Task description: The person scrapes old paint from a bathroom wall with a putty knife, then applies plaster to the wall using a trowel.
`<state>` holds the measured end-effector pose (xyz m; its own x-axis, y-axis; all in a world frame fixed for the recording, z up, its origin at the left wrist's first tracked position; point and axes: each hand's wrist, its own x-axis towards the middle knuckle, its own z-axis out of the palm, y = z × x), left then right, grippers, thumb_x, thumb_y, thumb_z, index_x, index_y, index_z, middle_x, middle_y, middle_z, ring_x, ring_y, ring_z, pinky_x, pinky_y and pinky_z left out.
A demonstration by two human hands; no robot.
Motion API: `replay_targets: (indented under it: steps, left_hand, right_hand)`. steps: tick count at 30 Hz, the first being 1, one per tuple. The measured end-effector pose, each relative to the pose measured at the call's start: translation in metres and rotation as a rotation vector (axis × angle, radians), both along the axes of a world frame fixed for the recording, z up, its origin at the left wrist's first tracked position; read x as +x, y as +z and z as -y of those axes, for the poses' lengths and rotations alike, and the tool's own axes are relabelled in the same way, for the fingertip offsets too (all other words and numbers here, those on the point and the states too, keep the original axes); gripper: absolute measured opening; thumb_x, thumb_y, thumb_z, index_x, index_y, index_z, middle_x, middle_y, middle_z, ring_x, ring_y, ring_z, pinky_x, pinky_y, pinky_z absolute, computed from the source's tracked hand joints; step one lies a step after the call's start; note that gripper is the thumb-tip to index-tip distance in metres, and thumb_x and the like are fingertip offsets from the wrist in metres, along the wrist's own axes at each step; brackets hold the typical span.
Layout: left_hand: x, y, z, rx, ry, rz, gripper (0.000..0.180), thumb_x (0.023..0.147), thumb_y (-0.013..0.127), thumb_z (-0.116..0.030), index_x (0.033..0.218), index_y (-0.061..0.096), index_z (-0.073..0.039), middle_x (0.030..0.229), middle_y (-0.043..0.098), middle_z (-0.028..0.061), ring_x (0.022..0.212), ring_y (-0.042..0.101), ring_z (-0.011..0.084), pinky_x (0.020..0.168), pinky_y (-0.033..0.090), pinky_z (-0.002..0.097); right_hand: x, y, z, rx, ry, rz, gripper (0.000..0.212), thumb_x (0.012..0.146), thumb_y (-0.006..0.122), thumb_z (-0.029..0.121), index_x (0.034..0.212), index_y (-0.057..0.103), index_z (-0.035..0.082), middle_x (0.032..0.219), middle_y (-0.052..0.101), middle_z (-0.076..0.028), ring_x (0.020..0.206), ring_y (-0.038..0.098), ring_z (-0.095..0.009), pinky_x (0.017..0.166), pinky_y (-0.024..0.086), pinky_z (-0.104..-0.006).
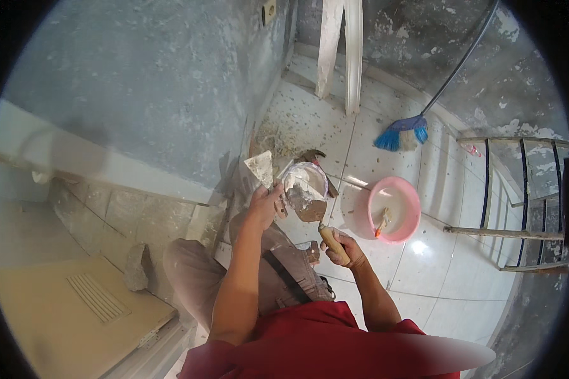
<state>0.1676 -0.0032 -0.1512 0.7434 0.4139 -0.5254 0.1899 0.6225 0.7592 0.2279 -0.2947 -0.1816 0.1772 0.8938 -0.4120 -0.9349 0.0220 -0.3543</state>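
My left hand (265,206) is closed on a putty knife (260,169), its triangular blade pointing away from me and coated in white paste. The fingers of that hand are right beside the rim of a small round tub (330,184) of white paste; whether they touch it I cannot tell. My right hand (346,249) grips the wooden handle of a trowel (332,242). Its metal blade lies over the near side of the tub, against the paste. A hammer (313,155) lies on the floor behind the tub, partly hidden by it.
A pink basin (417,211) with a brush-like tool in it stands to the right. Farther back are a blue broom (403,134) and white wooden legs (353,63). A metal-runged ladder (506,232) is at far right, a stone chunk (137,268) at left. Debris litters the tiles.
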Motion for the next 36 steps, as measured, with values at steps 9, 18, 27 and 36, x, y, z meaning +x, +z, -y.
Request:
replay_targets:
  steps: [9,18,27,36]
  left_hand:
    - [-0.045,0.045,-0.003,-0.126,0.163,0.1,0.012,0.095,0.059,-0.01,0.106,0.056,-0.005,0.088,0.061,0.0054,0.073,0.06,0.0196,0.061,0.05,0.0382]
    - [-0.101,0.053,0.003,-0.171,0.356,0.117,0.013,0.099,0.053,-0.016,0.096,0.055,-0.003,0.06,0.055,0.0099,0.05,0.057,0.0265,0.052,0.051,0.0442]
    - [-0.132,0.052,-0.007,-0.092,0.289,0.094,0.019,0.098,0.058,-0.019,0.103,0.055,-0.002,0.081,0.061,0.0086,0.063,0.062,0.0232,0.05,0.052,0.0424]
    - [-0.129,0.048,-0.004,-0.123,0.332,0.068,0.008,0.096,0.059,-0.012,0.098,0.057,-0.004,0.077,0.061,0.0086,0.057,0.061,0.0225,0.044,0.052,0.0393]
  right_hand:
    - [0.002,0.083,-0.055,0.181,-0.038,0.186,0.044,0.095,0.057,0.037,0.125,0.046,0.007,0.093,0.061,-0.018,0.041,0.047,-0.015,0.032,0.035,-0.0257]
    - [0.025,0.251,-0.209,0.424,-0.271,0.537,0.048,0.096,0.058,0.036,0.129,0.043,0.005,0.097,0.06,-0.014,0.047,0.051,-0.016,0.037,0.04,-0.0281]
    - [0.023,0.349,-0.305,0.162,-0.571,1.017,0.035,0.095,0.059,0.019,0.125,0.051,0.003,0.093,0.065,-0.015,0.059,0.06,-0.018,0.045,0.047,-0.0331]
    - [0.008,0.332,-0.31,-0.11,-1.111,1.998,0.038,0.087,0.065,0.011,0.121,0.055,-0.003,0.102,0.065,-0.025,0.086,0.065,-0.041,0.073,0.053,-0.0441]
